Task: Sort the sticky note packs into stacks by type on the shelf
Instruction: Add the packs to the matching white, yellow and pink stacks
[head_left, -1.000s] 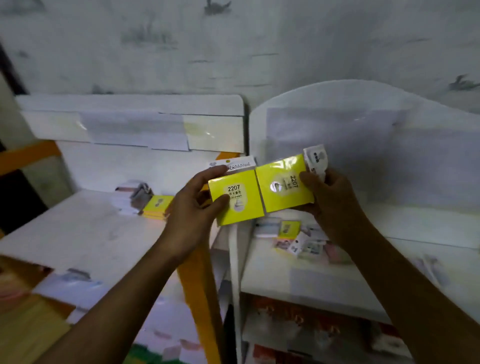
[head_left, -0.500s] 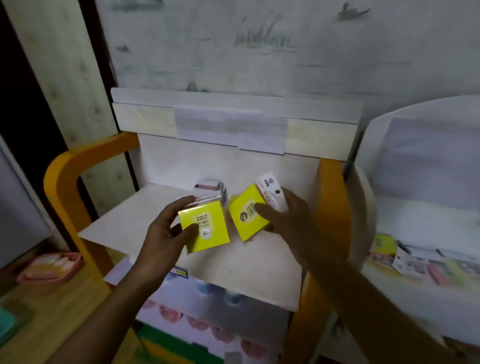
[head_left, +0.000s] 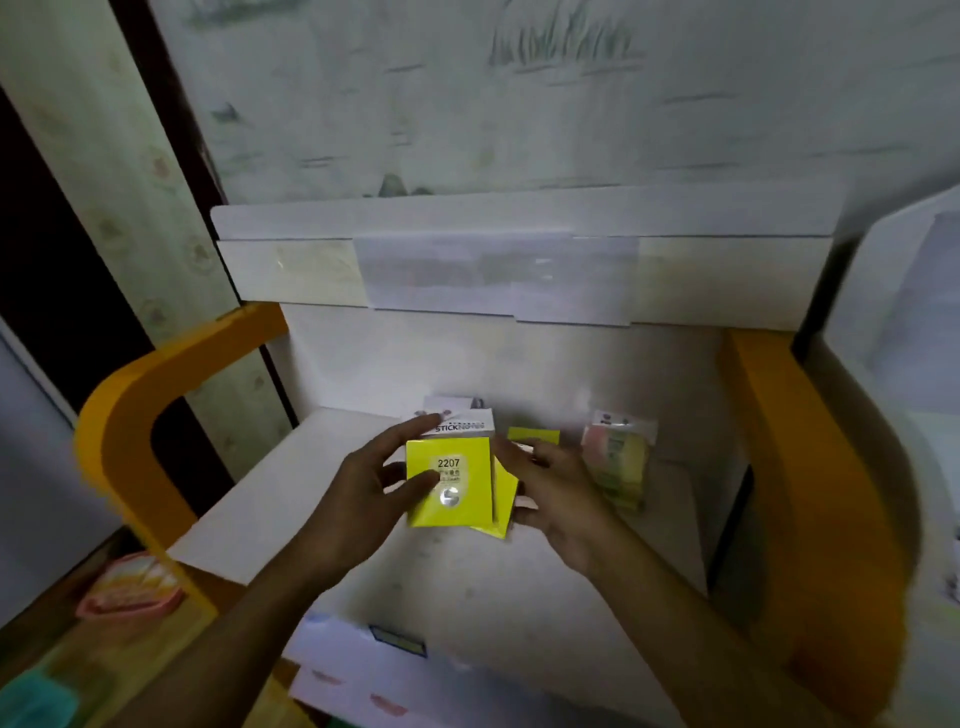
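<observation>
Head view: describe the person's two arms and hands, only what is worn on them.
Both arms are bare as far as the frame shows: no sleeves, gloves, watch or bracelet. No rings show on the left hand or the right hand, though the dim, blurred picture could hide a thin band.

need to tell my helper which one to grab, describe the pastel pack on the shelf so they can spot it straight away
Find the white shelf framed by two orange side posts. At its back right, right of both hands, the pastel pack leans against the rear wall. It alone shows pale pink and soft yellow-green bands in a clear wrapper; the packs in the hands are solid bright yellow.
</observation>
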